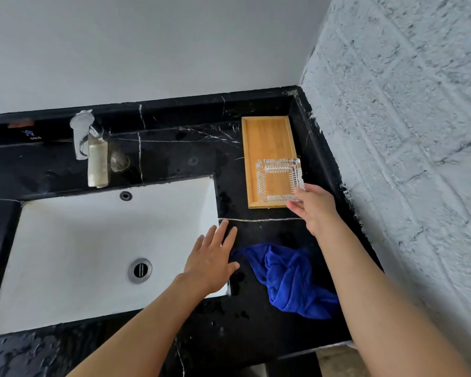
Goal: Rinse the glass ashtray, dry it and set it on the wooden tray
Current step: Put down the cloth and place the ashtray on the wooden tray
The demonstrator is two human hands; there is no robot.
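The glass ashtray (pixel 279 180) sits over the near end of the wooden tray (pixel 267 137), right of centre in the frame, its clear ribbed walls letting the wood show through. The right hand (pixel 314 206) grips it at its near right corner, fingers curled under and around the edge; whether the ashtray already rests flat on the tray or is held just above it cannot be told. The left hand (pixel 212 263) is empty, fingers spread and flat, hovering over the right edge of the white sink (pixel 65 254) at lower centre. Between the two forearms a crumpled blue cloth (pixel 291 278) lies on the black marble bench (pixel 174 159). A faucet (pixel 90 148) stands in the upper left, behind the sink.
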